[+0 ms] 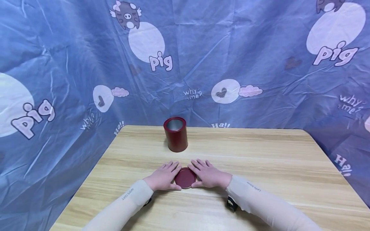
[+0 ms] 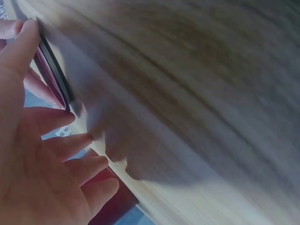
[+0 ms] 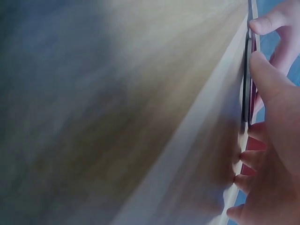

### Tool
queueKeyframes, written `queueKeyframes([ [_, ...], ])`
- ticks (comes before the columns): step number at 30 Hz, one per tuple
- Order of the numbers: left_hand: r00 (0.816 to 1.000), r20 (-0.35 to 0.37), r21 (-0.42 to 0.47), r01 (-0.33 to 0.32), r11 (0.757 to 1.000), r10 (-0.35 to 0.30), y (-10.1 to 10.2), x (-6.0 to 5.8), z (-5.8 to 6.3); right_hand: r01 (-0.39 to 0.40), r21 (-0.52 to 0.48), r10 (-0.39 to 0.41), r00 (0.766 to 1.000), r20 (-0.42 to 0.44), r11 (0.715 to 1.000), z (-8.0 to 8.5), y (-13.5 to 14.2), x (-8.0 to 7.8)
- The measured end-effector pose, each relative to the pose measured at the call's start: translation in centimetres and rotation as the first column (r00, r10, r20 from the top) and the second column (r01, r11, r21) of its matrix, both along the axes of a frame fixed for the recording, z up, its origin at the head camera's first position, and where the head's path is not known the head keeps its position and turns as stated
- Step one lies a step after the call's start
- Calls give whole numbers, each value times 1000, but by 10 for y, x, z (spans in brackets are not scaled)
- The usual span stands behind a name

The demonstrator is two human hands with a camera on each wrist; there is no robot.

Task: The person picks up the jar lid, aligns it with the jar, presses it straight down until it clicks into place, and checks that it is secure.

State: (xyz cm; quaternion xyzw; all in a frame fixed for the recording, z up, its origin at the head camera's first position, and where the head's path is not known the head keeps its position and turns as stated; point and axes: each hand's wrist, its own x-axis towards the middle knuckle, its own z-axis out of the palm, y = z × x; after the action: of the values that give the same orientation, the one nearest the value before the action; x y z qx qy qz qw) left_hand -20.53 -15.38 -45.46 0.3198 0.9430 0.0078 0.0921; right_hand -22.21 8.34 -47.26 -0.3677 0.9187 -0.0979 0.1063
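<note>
A round dark red lid (image 1: 185, 178) lies flat on the table between the two hands. My left hand (image 1: 164, 176) is at its left side, with thumb and index finger at the rim and the other fingers stretched forward. On the right side, my right hand (image 1: 210, 175) mirrors this, its thumb and index fingertip by the rim. Seen edge-on, the lid (image 2: 54, 75) is close to the left fingertips, and in the right wrist view the lid's edge (image 3: 247, 84) is beside the right thumb. Beyond the hands, a dark red can (image 1: 177, 138) stands upright, uncovered, its metallic inside visible.
The light wooden table (image 1: 260, 154) extends around the hands and the can. A blue curtain (image 1: 196, 64) printed with pigs and words hangs behind and at both sides. Dark wrist devices (image 1: 231, 204) sit under the sleeves.
</note>
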Motion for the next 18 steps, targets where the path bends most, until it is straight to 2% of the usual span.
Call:
queueKeyframes([
  [8,1000,2,3,8,1000,-8,0,-4,0,-10,-22,9,1000,-20,1000,-2,2,-1],
  [18,993,-81,10,84,996,-83,1,-8,-5,-25,-54,24,999,-26,998,-2,1,0],
])
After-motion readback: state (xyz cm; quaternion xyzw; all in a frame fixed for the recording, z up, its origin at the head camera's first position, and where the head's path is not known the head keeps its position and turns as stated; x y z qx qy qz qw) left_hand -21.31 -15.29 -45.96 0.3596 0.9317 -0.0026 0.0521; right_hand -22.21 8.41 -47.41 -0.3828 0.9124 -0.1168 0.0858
